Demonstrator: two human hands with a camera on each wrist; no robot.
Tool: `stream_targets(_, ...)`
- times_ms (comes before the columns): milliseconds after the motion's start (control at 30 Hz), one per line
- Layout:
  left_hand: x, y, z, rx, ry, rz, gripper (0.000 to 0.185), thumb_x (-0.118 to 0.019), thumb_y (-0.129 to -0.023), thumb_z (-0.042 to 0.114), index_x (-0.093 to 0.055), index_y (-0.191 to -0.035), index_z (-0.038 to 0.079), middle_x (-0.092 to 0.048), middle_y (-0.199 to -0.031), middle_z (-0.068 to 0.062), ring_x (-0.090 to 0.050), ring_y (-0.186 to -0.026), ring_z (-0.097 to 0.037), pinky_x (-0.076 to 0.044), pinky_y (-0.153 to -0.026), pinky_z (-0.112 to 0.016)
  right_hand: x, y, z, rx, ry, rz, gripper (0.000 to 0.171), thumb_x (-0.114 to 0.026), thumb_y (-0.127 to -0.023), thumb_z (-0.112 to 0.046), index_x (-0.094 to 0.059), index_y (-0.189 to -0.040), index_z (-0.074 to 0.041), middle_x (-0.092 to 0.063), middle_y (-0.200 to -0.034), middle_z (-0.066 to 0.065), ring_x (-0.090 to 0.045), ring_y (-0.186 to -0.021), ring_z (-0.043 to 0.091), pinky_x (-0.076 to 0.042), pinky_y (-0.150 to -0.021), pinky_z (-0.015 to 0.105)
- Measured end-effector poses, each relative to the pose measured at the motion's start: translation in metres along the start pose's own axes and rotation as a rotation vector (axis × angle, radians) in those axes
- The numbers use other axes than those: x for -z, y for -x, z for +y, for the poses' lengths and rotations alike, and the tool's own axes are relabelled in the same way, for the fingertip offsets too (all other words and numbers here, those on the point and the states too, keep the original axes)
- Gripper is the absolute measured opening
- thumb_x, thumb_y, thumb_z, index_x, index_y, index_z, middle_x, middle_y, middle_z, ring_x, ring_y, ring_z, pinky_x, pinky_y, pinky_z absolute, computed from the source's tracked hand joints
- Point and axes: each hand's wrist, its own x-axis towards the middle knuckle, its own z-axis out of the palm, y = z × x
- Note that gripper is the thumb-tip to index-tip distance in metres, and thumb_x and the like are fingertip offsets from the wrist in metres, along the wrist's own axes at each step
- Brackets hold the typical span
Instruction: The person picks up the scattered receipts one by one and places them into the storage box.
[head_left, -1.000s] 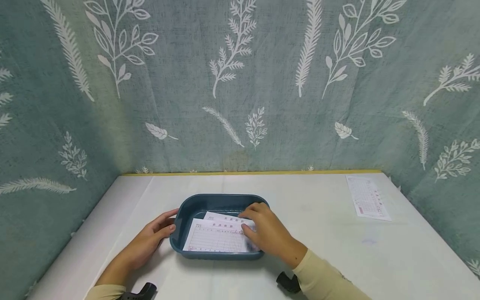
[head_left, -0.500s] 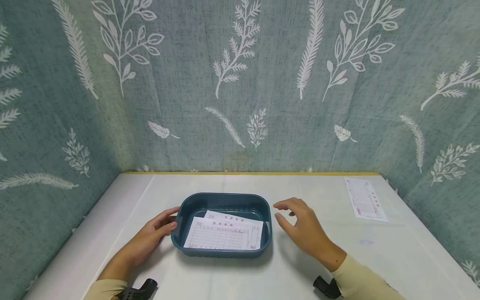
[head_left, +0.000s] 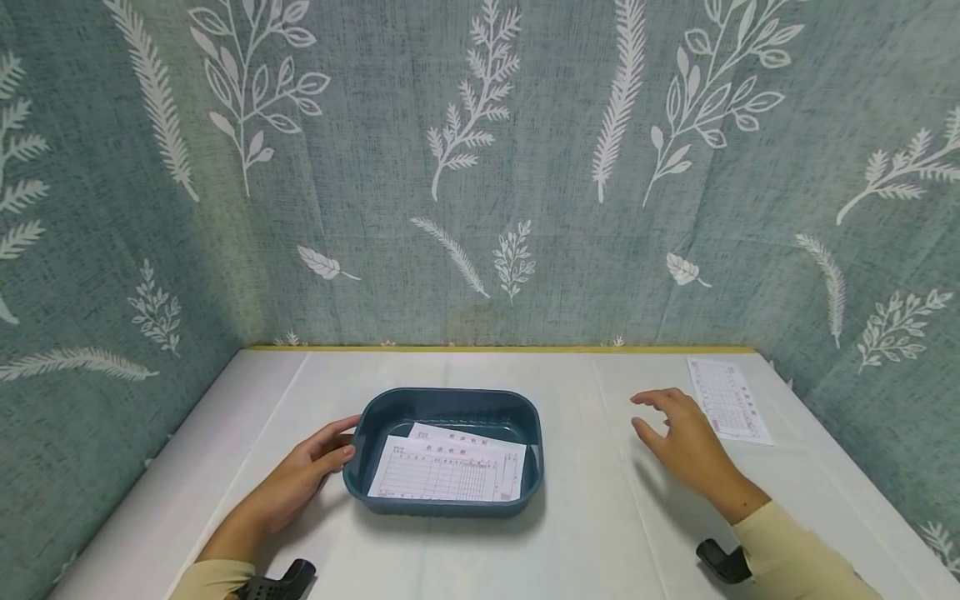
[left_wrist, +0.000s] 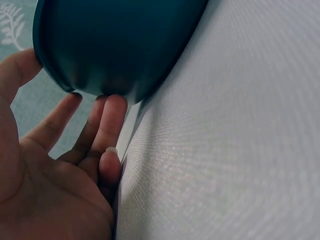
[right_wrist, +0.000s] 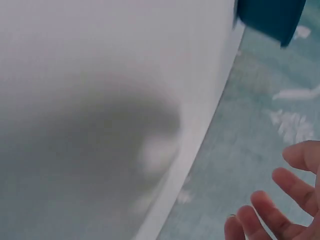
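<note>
Beside the left end of a blue plastic tray (head_left: 442,507), my left hand (head_left: 296,479) touches the outer wall with its fingertips. In the left wrist view the left hand's fingers (left_wrist: 112,120) reach out to the wall, and its thumb lies near the rim. Two printed white forms lie inside the tray: a front sheet (head_left: 435,475) partly covers a back sheet (head_left: 423,432). My right hand (head_left: 690,446) hovers over the right part of the table, fingers loosely bent and holding nothing. Close behind it lies another printed form (head_left: 727,392).
A white-covered table (head_left: 585,542) carries everything. Leaf-patterned grey-green cloth (head_left: 562,167) rises behind it and at both sides. A yellow strip (head_left: 480,348) runs along the back edge. Black wrist devices (head_left: 281,579) sit on both forearms.
My right hand has left the forms in the tray and moved right, towards the single form. My left hand stays at the tray's left end.
</note>
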Motion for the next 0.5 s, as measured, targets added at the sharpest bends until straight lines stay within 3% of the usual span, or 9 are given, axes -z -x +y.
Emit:
stream_targets(200,0.000,0.001,-0.001,0.009,0.007,0.002,0.061,-0.056,-0.102,0.033,-0.034,-0.155,0.012,-0.043,-0.152,-0.021,-0.039,-0.142,-0.037,-0.033,-0.114,-0.055,0.013,-0.003,0.023,-0.083,0.030,-0.043,0.032,-0.069,-0.091,-0.009,-0.065,-0.122,0.001,-0.060,-0.120,0.025,-0.058,-0.109,0.041,-0.050,-0.085,0.055)
stream_targets(500,0.001,0.001,-0.002,0.000,0.000,0.005,0.059,-0.056,-0.102,0.032,-0.035,-0.154,0.012,-0.044,-0.151,-0.021,-0.039,-0.141,-0.035,-0.039,-0.107,-0.041,0.025,-0.007,0.062,-0.146,0.077,-0.077,0.034,-0.067,-0.093,-0.011,-0.063,-0.122,0.005,-0.059,-0.115,0.033,-0.056,-0.105,0.047,-0.047,-0.081,0.057)
